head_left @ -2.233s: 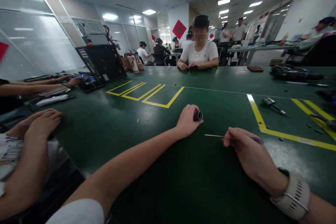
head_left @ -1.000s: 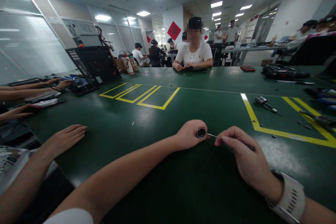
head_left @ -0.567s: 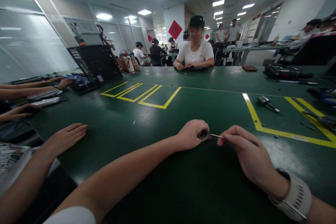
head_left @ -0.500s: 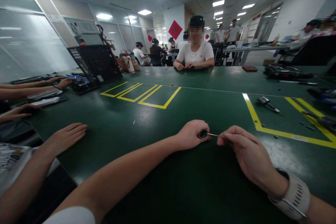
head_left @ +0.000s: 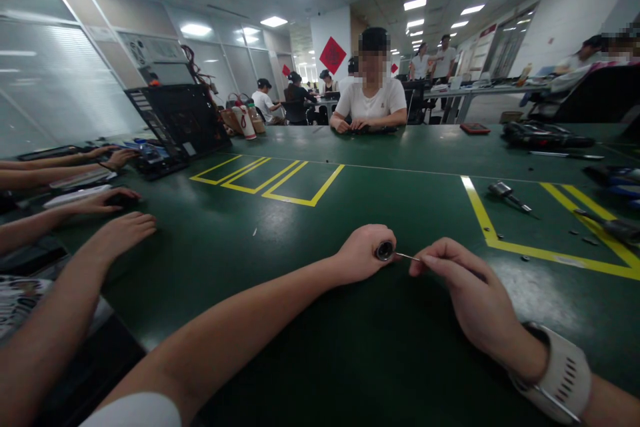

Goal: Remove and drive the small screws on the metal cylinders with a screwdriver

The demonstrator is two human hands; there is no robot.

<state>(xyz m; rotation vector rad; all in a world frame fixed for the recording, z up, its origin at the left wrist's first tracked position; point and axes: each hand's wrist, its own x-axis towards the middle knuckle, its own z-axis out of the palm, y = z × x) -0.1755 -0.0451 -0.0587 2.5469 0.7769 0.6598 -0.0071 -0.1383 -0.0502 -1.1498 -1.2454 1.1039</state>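
Note:
My left hand (head_left: 364,255) is closed around a small dark cylindrical part with a round metal rim (head_left: 385,251), whose hollow end faces me. Most of that part is hidden in the fist. Between thumb and fingers, my right hand (head_left: 463,280) pinches a thin metal rod (head_left: 409,256). The rod points left, its tip by the right edge of the ring-shaped end; whether it touches cannot be told. Both hands are just above the green table (head_left: 280,240).
Yellow tape outlines (head_left: 545,255) on the right frame a metal tool with a thin tip (head_left: 509,196) and several small loose parts. A dark power tool (head_left: 545,135) lies far right. At left are co-workers' hands (head_left: 123,235) and a black open case (head_left: 175,121). A person (head_left: 370,100) sits opposite.
The rod's tip has shifted from the mouth of the round part to its right edge, and the rim faces me more. At left, a co-worker's hand has moved forward and right.

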